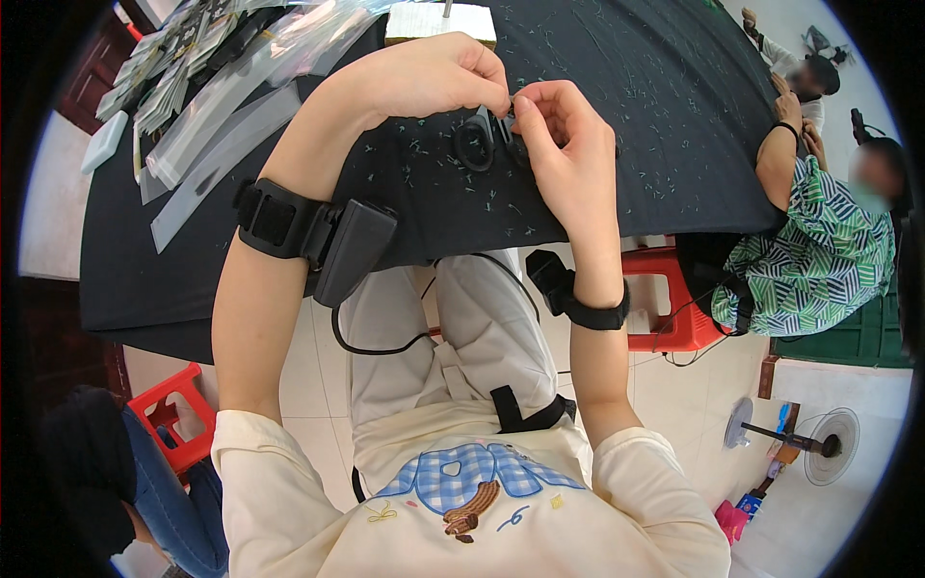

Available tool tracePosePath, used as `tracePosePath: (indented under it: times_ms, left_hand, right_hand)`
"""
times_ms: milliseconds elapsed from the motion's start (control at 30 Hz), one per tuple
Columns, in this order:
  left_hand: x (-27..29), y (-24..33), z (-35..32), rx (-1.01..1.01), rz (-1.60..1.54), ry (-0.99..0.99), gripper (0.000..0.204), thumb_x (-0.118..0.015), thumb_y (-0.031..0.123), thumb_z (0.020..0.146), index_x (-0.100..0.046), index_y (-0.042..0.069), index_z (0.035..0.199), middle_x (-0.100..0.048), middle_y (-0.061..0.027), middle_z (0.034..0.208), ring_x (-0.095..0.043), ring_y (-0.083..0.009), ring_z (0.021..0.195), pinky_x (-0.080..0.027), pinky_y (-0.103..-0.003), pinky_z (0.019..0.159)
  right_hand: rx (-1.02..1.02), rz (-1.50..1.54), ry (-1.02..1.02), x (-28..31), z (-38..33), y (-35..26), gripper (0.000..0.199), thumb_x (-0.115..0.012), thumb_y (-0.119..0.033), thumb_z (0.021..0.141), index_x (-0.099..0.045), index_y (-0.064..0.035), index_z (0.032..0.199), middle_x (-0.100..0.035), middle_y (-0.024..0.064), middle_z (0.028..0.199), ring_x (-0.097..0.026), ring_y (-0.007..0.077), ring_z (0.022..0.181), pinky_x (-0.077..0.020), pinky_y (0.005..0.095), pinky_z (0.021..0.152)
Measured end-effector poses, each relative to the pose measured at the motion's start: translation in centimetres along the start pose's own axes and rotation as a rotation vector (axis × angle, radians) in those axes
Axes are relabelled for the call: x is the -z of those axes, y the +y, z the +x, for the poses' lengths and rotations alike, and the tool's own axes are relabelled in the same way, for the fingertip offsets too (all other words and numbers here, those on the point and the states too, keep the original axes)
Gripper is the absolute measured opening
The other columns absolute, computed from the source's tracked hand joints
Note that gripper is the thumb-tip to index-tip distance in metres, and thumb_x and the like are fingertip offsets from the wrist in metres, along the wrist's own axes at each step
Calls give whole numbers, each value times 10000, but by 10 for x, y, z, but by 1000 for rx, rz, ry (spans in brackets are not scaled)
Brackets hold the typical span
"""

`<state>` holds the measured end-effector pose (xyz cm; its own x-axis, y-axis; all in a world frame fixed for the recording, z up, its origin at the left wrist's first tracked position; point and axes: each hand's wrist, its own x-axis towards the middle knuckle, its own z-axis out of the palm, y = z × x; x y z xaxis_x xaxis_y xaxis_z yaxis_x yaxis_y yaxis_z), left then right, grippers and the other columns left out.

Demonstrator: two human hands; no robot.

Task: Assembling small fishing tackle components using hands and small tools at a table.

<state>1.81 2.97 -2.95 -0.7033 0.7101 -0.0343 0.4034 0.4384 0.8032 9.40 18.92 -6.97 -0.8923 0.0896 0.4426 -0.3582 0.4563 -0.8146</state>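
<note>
While both forearms reach up over the black-covered table [125, 289] in the head view, the left hand [429, 79] and the right hand [575, 144] meet fingertip to fingertip. Each is closed in a pinch, thumb against forefinger, but what sits between the tips is too small to make out. Just below them lie the scissors [472, 144], dark-handled, one loop in plain sight and the rest partly hidden by the right hand; neither hand visibly grips them.

Around the scissors, pale green scraps [489, 189] are strewn over the cloth. Beyond the left hand stands a white block [419, 23] with a metal rod upright in it. To the left, clear sleeves [226, 135] fan out beside a heap of packets [178, 82].

A black box [356, 252] is strapped to the left forearm, and a black band [599, 310] circles the right wrist. At the right, a co-worker in a green patterned shirt [819, 255] sits at the table, near a red stool [689, 313]. Lower right, well apart from the table, is a fan [833, 446].
</note>
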Motion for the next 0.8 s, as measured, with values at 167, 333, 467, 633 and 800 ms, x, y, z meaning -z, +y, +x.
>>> tracePosePath:
  times_ms: [167,333,467,633,800]
  left_hand:
    - [1,0,0,0,5,5,132,-573,199,830,-643,87,821,-516,75,629,-348,8,466,-222,-181,402]
    - [2,0,1,-7,-14,3,135,-578,201,830,-645,82,830,-529,71,647,-344,6,458,-221,-180,397]
    - [2,0,0,2,-27,18,141,-583,208,832,-644,81,833,-532,70,659,-345,6,457,-224,-179,396]
    - [3,1,0,-4,-23,9,142,-583,213,836,-643,83,832,-531,70,658,-350,8,463,-227,-179,397]
    - [2,-1,0,-15,-14,28,141,-584,213,836,-638,84,823,-514,74,637,-348,10,465,-225,-179,399]
  right_hand:
    - [-11,-17,-1,1,0,0,129,-586,-103,870,-602,17,916,-635,20,760,-595,59,691,-462,202,631]
    - [2,3,18,0,1,2,131,-581,-92,872,-599,30,916,-638,29,782,-598,63,703,-468,204,643]
    - [38,8,38,-1,1,2,127,-588,-88,863,-602,26,916,-635,24,772,-579,50,675,-456,194,621]
    - [50,1,52,0,1,0,106,-612,-85,813,-590,16,839,-611,63,686,-549,97,559,-438,230,522]
    - [58,-12,37,-2,0,2,110,-618,-89,808,-589,17,821,-608,61,666,-552,100,552,-438,225,523]
